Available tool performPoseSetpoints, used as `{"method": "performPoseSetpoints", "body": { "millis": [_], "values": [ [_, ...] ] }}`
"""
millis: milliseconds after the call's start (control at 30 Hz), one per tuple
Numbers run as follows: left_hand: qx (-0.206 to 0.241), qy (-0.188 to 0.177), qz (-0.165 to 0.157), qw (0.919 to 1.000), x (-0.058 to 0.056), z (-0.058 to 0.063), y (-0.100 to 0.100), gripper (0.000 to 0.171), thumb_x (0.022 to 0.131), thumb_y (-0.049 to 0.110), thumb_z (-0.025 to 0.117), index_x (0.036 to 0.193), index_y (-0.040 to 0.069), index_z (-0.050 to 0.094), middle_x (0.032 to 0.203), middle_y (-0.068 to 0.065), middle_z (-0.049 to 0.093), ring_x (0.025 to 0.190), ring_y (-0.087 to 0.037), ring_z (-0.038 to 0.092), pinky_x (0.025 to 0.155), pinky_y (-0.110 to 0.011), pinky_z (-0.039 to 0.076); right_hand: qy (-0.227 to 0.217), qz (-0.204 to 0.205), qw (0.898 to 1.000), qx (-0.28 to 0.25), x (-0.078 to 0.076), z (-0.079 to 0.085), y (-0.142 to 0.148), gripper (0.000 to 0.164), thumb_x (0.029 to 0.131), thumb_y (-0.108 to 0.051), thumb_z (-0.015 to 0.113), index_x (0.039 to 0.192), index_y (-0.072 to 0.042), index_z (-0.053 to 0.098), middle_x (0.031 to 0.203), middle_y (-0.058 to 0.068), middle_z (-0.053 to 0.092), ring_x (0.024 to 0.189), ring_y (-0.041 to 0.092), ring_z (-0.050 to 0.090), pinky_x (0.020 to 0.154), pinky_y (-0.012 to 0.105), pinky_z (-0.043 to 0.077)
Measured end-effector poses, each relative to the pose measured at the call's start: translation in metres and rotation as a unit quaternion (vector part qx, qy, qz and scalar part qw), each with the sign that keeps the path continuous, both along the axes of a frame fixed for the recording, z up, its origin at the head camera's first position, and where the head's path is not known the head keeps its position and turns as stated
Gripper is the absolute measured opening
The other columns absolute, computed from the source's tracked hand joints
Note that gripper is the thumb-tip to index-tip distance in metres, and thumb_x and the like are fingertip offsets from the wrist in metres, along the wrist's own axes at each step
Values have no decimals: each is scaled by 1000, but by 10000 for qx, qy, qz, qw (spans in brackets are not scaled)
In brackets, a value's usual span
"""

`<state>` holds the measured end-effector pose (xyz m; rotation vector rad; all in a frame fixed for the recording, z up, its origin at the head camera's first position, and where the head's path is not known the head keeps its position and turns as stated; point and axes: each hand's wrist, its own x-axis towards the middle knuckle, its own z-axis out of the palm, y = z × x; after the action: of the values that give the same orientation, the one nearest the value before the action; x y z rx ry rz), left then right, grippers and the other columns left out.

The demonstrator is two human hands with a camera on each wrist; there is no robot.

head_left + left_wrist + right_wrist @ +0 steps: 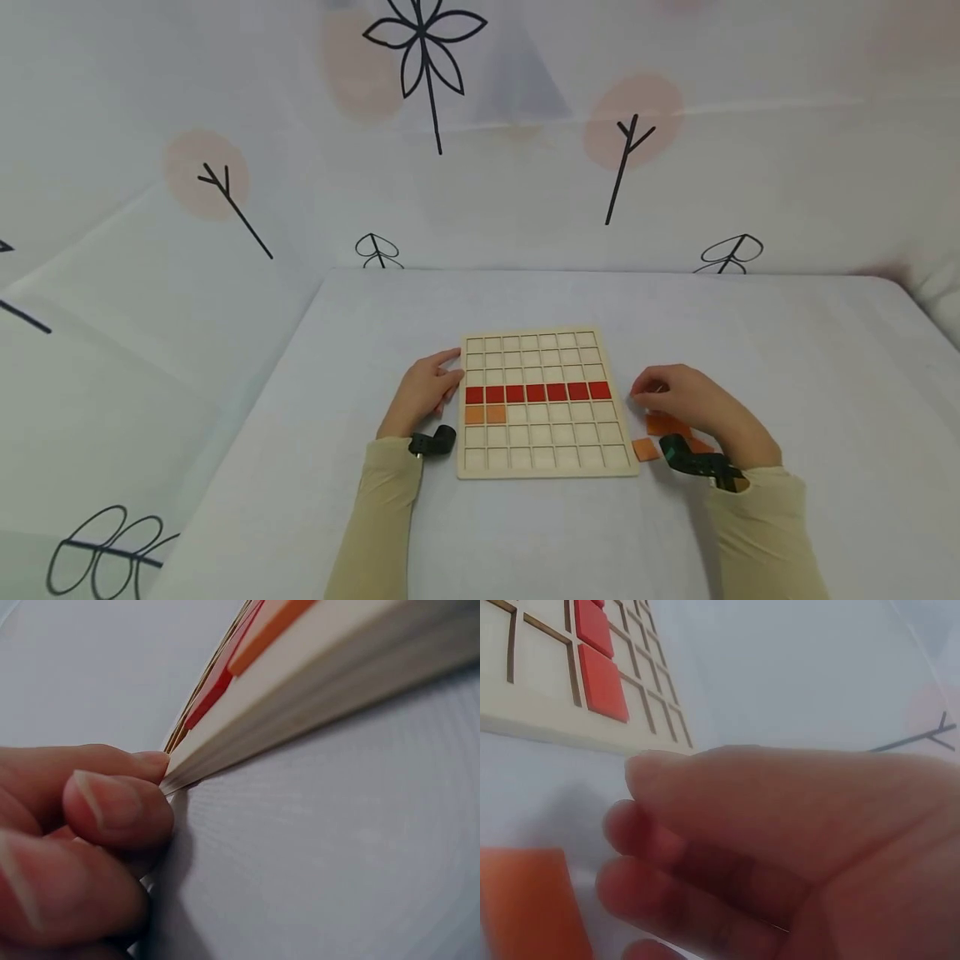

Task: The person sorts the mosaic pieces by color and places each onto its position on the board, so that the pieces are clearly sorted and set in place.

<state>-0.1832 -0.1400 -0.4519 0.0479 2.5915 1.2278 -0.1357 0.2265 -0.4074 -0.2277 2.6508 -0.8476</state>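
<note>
A pale wooden grid board (542, 473) lies flat on the table. One full row holds red tiles (535, 392), and two orange tiles (484, 414) sit at the left of the row below. At the board's left edge my left hand (422, 390) rests its fingertips (112, 806) against the side. My right hand (686, 398) is just past the board's right edge, above loose orange tiles (645, 450). In the right wrist view its fingers (641, 889) curve loosely below the thumb, with no tile visible between them. The palm side is partly hidden.
A white cloth covers the table (555, 542). Behind it hangs a pale backdrop (510, 208) with drawn plants and soft coloured spots. Each wrist wears a dark camera mount (432, 442). The right mount partly hides the loose tiles.
</note>
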Motion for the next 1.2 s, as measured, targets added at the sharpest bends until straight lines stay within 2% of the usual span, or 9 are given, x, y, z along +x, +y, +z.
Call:
{"method": "performPoseSetpoints", "body": {
  "millis": [200,433,633,867,1200],
  "values": [
    [2,-8,22,10000,0,1,0,46,89,32,54,133,25,43,54,-1,51,36,-15,42,40,-27,37,-99,30,9999,-13,1,-2,9,17,84,-26,59,91,-11,63,87,1,59,81,18,50,71,34,42],
    [-76,-28,-13,10000,-1,0,1,47,89,32,54,133,25,43,55,-1,51,36,-15,43,40,-27,38,-312,-25,9995,-65,5,-3,20,20,82,-28,62,91,-10,63,82,1,57,75,18,49,63,31,42],
    [-66,-10,-24,10000,-1,0,0,47,88,32,54,133,25,43,54,-1,51,36,-15,44,40,-28,39,-447,-19,9990,-65,7,-4,30,20,82,-28,63,90,-10,63,82,0,57,78,18,49,67,31,41],
    [-38,30,-32,10000,-1,0,0,47,89,32,54,133,24,43,54,-2,51,36,-16,43,40,-29,39,-468,-52,9989,-56,10,-3,36,22,80,-32,64,87,-10,63,79,0,56,77,18,48,66,31,40],
    [-46,47,-52,10000,-1,0,-1,46,89,32,53,133,24,43,53,-1,51,35,-16,44,42,-29,41,-876,-82,9961,28,9,-7,32,33,76,-32,68,96,-7,60,78,3,51,77,19,47,61,30,36]
  ]
}}
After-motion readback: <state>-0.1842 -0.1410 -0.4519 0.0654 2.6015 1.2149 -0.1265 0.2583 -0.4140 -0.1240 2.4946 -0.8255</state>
